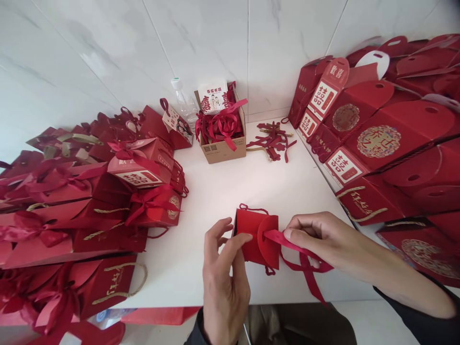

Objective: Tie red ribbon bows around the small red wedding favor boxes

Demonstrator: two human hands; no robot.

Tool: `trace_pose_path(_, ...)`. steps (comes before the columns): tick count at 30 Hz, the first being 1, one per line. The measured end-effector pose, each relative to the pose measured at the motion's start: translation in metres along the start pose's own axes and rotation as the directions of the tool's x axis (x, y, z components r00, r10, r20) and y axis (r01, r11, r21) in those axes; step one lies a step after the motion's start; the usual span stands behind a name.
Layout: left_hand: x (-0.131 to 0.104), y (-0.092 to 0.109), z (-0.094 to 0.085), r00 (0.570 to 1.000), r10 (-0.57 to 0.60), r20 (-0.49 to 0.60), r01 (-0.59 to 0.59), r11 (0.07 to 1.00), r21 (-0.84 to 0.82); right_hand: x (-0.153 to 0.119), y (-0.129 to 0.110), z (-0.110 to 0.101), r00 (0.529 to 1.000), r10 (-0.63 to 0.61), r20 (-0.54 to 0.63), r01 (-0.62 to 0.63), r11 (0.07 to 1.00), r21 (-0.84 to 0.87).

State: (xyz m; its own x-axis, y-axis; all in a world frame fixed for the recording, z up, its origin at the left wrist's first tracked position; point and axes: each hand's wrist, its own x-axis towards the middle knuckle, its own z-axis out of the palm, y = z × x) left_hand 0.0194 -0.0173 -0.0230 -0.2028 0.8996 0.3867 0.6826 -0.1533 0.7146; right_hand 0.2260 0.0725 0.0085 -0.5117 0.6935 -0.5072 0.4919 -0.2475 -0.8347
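A small red gift box (251, 225) lies on the white table in front of me, its rounded flap folded over and thin dark red cords showing at both ends. My left hand (226, 268) steadies it from the left, thumb pressed on the top and the other fingers by the side edge. Through the slot in the flap runs a crimson ribbon (312, 273). My right hand (316, 235) pinches this ribbon just right of the box, and its loose ends trail below the fingers over the table.
Finished-looking red boxes with bows (72, 211) are piled at the left. More red boxes (381, 139) are stacked at the right. Against the wall stand a cardboard box (224, 152) of ribbons and a plastic bottle (183, 103). Dark red straps (271, 141) lie beside them.
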Motion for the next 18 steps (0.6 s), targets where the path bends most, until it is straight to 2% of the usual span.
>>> trace_pose_path(5, 0.0007, 0.0044, 0.0027, 0.998, 0.029, 0.048, -0.036, 0.989, 0.147, 0.0064, -0.0025, 0.0019, 1.000, -0.025, 0.017, 0.025, 1.000, 0.010)
trace_pose_path(12, 0.0024, 0.0067, 0.0042, 0.997, 0.016, 0.072, -0.019, 0.999, 0.041, 0.0089, -0.0051, 0.0067, 0.999, -0.035, 0.040, 0.032, 0.997, 0.073)
trace_pose_path(18, 0.0041, 0.0068, 0.0081, 0.992, 0.030, 0.121, -0.041, 0.996, 0.083, 0.0096, -0.0062, 0.0063, 0.996, -0.074, 0.055, 0.071, 0.995, 0.068)
